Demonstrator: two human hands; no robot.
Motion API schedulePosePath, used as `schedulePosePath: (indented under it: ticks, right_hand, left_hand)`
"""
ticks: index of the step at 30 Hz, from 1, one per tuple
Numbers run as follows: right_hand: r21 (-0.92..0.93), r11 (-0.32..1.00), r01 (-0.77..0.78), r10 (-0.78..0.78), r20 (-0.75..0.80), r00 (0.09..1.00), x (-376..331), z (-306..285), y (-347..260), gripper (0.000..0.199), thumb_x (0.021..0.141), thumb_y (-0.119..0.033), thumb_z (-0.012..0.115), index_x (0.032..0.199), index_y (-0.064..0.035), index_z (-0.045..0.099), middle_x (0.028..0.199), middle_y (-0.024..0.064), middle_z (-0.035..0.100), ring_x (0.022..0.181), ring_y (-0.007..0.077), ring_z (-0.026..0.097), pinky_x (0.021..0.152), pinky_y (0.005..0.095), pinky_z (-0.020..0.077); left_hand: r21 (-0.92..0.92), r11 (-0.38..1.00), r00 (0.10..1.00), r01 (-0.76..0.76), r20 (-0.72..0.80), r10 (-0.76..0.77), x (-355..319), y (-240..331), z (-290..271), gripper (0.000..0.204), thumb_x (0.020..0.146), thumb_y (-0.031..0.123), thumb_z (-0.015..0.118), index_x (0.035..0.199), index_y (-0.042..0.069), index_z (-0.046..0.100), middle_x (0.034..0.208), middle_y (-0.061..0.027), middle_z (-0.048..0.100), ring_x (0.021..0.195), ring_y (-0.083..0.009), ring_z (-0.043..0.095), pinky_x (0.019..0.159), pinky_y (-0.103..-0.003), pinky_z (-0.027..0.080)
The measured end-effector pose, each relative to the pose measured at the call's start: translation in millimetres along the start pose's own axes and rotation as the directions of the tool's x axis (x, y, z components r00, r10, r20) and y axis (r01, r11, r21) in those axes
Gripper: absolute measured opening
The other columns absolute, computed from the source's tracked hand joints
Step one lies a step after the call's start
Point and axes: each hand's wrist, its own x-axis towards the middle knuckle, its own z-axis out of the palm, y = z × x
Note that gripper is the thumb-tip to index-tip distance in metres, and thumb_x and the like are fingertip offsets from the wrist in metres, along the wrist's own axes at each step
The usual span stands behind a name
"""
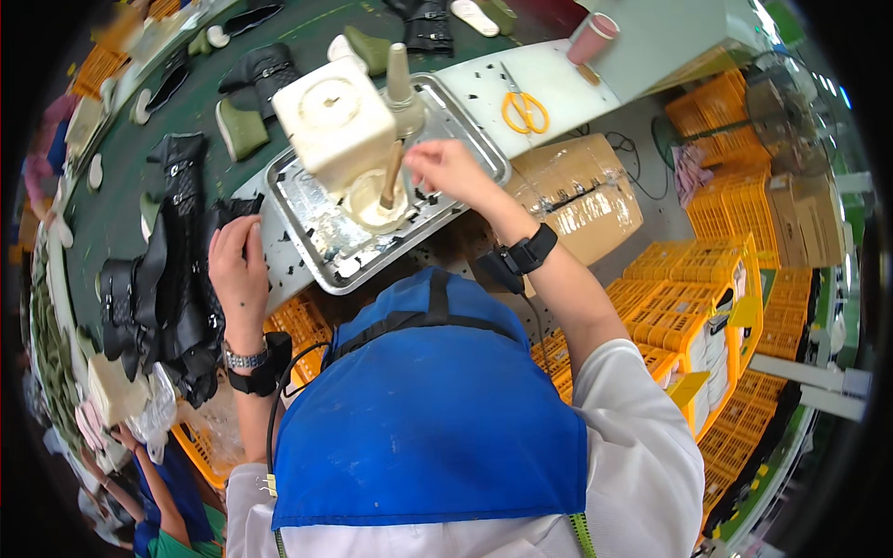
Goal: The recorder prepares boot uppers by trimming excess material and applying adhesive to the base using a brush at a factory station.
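Note:
My left hand is at the edge of the pile of black buckled boots, fingers bent together over a black boot. Beside the brush, my right hand has its fingers curled in a pinch; anything between the fingertips is too small to make out. The brush leans in a shallow bowl of cream-coloured paste. That bowl stands on a metal tray along with a square cream container and a grey, narrow-necked bottle.
Yellow-handled scissors and a pink cup lie along the white tabletop. Olive and black boots cover the green belt. To the right are a taped carton and orange crates. A co-worker's arms show lower left.

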Motion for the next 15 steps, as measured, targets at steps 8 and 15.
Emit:
schedulePosePath:
  ticks: [8,15]
  right_hand:
    - [0.999,-0.022,-0.034,-0.294,0.026,0.955,-48,-81,-79,0.020,0.092,-0.018,0.042,0.092,-0.0032,0.056,0.060,-0.0042,0.045,0.049,0.0043,0.040,0.050,0.0174,0.0361]
    - [0.996,0.083,0.030,-0.714,0.039,0.699,-99,-98,-120,0.031,0.095,-0.024,0.031,0.093,-0.0047,0.055,0.059,-0.0037,0.045,0.047,0.0044,0.038,0.050,0.0186,0.0358]
  left_hand:
    - [-0.054,0.994,0.995,-0.097,0.023,0.098,22,41,12,0.016,0.086,0.010,0.050,0.073,0.000,0.052,0.066,-0.0113,0.052,0.065,-0.0289,0.052,0.087,-0.038,0.041]
    - [-0.110,0.960,0.966,-0.256,-0.009,0.257,37,90,23,0.022,0.086,0.009,0.050,0.066,0.001,0.047,0.057,-0.0063,0.046,0.053,-0.0225,0.047,0.086,-0.039,0.043]
